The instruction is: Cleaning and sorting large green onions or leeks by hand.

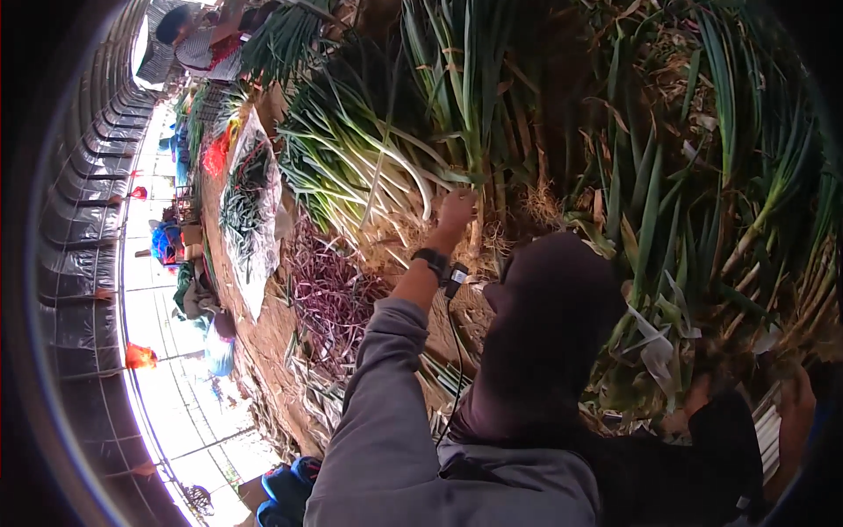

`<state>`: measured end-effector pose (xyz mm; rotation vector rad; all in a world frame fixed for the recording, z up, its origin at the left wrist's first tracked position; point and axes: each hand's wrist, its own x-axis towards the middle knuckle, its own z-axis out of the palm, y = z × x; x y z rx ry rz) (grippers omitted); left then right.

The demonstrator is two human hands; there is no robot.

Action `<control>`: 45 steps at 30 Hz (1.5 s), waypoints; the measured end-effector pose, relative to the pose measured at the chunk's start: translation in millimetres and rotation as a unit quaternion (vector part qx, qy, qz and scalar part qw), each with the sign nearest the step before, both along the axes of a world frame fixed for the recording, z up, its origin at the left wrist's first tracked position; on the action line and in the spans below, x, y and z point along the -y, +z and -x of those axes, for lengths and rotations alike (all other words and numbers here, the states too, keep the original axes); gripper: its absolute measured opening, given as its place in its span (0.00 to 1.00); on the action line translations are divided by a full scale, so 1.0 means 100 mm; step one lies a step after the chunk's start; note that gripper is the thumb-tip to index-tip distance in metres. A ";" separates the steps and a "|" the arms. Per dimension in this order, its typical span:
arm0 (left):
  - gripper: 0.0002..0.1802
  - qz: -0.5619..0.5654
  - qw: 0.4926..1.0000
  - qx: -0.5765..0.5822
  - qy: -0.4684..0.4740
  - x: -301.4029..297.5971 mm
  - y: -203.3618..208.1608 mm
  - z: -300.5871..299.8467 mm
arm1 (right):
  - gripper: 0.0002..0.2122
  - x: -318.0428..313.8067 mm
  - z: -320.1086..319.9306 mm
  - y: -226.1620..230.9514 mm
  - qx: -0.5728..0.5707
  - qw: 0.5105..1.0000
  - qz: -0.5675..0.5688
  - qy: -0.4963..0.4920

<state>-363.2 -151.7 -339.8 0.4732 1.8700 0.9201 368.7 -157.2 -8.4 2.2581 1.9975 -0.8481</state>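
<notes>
From where I stand, the left hand (457, 211) reaches out among the leeks (378, 193), back up and fingers bent, right at the foot of an upright leek (475, 162). Whether that grip is clenched round the stalk or only laid against it, I can't tell; the fingertips are hidden. That leek stands with its green leaves pointing away and its roots low, just to the right of the hand. Left of it the other leeks lie fanned out, white ends and roots toward the wrist.

A dark watch (432, 261) circles the wrist below the grey sleeve (386, 378), with a small device (455, 279) beside it and a cord running down.

The right hand I can't make out for certain; a dark rounded shape (558, 307) fills the middle, so I can't say how its grip stands. More leeks crowd the shaded right.

Nearer on the left is a heap of purple stems (329, 285), then a plastic sheet (256, 281) bearing greens. Another person (211, 48) is at the far upper left.
</notes>
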 end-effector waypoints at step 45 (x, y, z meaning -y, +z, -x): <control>0.12 -0.324 0.840 0.304 -0.312 -0.96 3.58 -3.42 | 0.17 -0.44 2.13 1.04 -0.450 0.890 -0.043 0.055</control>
